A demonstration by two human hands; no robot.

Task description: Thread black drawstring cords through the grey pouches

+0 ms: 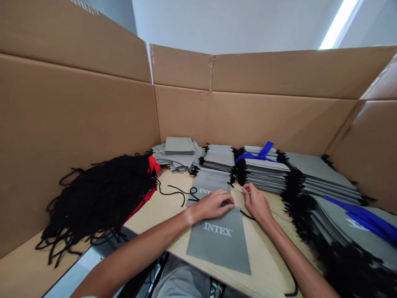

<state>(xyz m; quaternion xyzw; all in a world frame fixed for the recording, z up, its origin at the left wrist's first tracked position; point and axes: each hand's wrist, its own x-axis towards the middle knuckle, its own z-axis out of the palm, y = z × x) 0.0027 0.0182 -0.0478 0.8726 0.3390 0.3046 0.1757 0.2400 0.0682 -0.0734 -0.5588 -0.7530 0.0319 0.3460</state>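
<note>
the left hand (214, 204) is lying palm down on the top edge of a grey bag (221, 238) (the one printed with white letters), its fingers loosely curled and its fingertips pressing the cloth rather than gripping it. the right hand (256, 202) is sitting just beside it at the bag's top right corner, fingers bent and thumb and forefinger coming together in a pinch; a thin black cord (247, 215) is running out from under it, though whether the pinch is closing on the cord or on the hem is too small to tell. the bag is lying flat on the wooden bench (266, 265), near its front edge, with a second grey bag (208, 183) just behind it. to the left a heap of black cords (99, 198) is resting over something red. behind and to the right, stacks of grey bags (266, 171) are standing, some tied with blue ribbon (259, 153). cardboard walls (77, 120) are enclosing the bench.
</note>
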